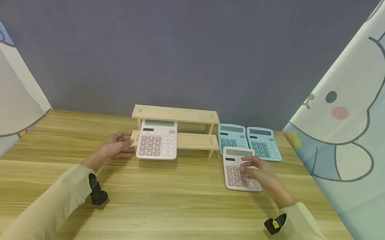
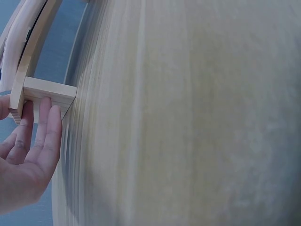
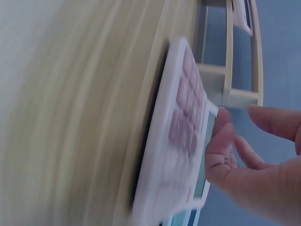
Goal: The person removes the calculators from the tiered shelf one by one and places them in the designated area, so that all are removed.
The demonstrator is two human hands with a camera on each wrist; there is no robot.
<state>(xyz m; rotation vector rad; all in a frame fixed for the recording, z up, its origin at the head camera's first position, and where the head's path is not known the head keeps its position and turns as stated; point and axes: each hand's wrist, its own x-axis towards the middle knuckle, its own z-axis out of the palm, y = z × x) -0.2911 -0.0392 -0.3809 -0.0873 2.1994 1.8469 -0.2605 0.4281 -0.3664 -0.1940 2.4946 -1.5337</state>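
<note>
A two-tier wooden shelf [image 1: 195, 141] stands at the back of the table. On its lower board rests a white calculator with pink keys [image 1: 157, 141], its screen end near the upper board. My left hand [image 1: 117, 145] holds the left end of the lower board; in the left wrist view the fingers [image 2: 41, 134] reach under it, beside the leg. Above a second white calculator with pink keys [image 1: 231, 172], lying on the table, is my right hand [image 1: 257, 172]. In the right wrist view its fingers [image 3: 221, 155] are loosely bent, with nothing between them and the thumb.
Two blue calculators, one on the left [image 1: 231, 134] and one on the right [image 1: 264, 145], lie side by side right of the shelf, behind the white one. A dark panel [image 1: 183, 47] rises behind the wooden table [image 1: 166, 213]. Printed cartoon cloths hang on both sides.
</note>
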